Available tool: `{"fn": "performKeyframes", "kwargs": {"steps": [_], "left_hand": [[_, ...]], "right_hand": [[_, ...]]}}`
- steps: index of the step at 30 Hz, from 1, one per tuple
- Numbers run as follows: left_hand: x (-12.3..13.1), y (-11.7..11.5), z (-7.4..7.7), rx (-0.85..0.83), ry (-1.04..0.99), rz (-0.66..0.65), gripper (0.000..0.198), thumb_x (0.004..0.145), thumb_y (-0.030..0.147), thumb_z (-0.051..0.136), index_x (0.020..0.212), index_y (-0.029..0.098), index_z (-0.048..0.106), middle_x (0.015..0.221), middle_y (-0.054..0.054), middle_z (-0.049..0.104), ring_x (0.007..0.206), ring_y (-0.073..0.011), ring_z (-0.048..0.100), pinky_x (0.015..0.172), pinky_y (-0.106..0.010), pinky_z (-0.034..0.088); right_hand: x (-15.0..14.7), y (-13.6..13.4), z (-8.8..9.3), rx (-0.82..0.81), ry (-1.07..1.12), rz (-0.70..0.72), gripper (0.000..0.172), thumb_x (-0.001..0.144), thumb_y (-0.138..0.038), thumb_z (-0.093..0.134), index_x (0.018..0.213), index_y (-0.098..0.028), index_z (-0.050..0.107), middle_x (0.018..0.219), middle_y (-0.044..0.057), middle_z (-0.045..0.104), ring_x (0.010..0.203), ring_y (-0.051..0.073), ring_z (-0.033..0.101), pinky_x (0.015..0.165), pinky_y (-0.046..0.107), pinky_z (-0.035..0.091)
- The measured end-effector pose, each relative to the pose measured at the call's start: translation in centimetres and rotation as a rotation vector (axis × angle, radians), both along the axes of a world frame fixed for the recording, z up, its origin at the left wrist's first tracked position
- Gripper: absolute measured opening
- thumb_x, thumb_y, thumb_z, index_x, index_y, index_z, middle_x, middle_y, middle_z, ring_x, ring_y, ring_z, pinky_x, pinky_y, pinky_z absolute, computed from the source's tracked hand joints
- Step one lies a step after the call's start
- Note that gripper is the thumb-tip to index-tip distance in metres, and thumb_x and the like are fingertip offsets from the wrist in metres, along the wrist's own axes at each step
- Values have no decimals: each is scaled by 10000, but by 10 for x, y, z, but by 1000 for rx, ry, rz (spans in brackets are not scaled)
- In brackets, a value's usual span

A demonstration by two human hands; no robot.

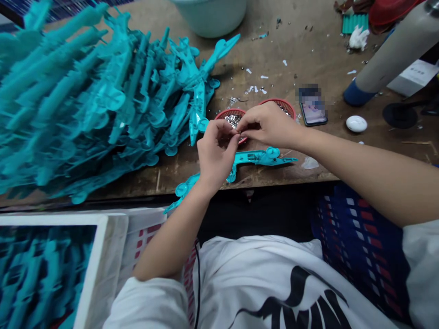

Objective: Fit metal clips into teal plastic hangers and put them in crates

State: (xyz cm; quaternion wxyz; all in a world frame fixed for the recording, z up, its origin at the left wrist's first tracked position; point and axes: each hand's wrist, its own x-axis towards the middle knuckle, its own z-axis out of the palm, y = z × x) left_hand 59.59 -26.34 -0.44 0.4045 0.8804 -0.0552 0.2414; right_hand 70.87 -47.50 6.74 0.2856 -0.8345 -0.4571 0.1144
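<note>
My left hand (216, 153) and my right hand (269, 124) meet fingertip to fingertip above a teal plastic toy part (260, 157) lying near the front edge of the wooden table (308, 59). Both hands pinch a tiny metal piece between them, too small to name. Just behind the fingers stand two small red baskets, the left one (230, 115) and the right one (286, 106), holding several small shiny metal bits. Another teal part (183, 188) pokes out under my left wrist.
A big heap of teal plastic parts (96, 96) fills the table's left half. A box with more teal parts (41, 269) sits lower left. A pale tub (211, 16) stands at the back; a phone (313, 109), a white oval case (356, 123) and a grey tube (394, 50) lie right.
</note>
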Motion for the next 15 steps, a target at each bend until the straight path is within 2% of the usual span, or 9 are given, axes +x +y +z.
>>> {"fn": "performKeyframes", "kwargs": {"steps": [3,6,9,11,15], "left_hand": [[-15,-3,-2,73,-34,62,319,1327,558,589,1341,293,765,1244,-58,898,1147,-253,895,1047,-403,745],[-29,-2,-18,220,-6,74,465,1360,487,435,1406,268,843,1311,-107,941,1255,-290,907,1162,-455,732],[-44,0,-45,402,115,-23,462,1307,487,543,1436,230,904,1475,-188,936,1457,-381,870,1256,-564,704],[-53,0,-64,469,138,-84,438,1278,493,608,1382,225,938,1513,-213,929,1522,-424,849,1229,-600,702],[-62,3,-91,464,7,-119,380,1260,448,637,1300,254,961,1432,-186,956,1496,-422,870,1173,-589,685]], "right_hand": [[-4,-1,7,-13,7,-10,394,1180,-256,677,1428,-238,983,1346,113,952,1235,327,850,1096,435,605],[-6,-3,10,-48,15,-46,405,1156,-201,664,1404,-211,983,1304,122,957,1179,315,850,1048,416,629],[-1,-5,4,-99,27,-17,384,1133,-177,683,1365,-210,987,1248,107,959,1105,291,846,995,392,630],[5,-7,-6,-123,15,59,358,1121,-167,696,1320,-201,992,1194,92,954,1062,269,840,989,384,613],[15,-6,-32,-216,18,289,325,1109,-146,719,1280,-182,993,1148,75,946,1042,235,825,1042,379,580]]}}
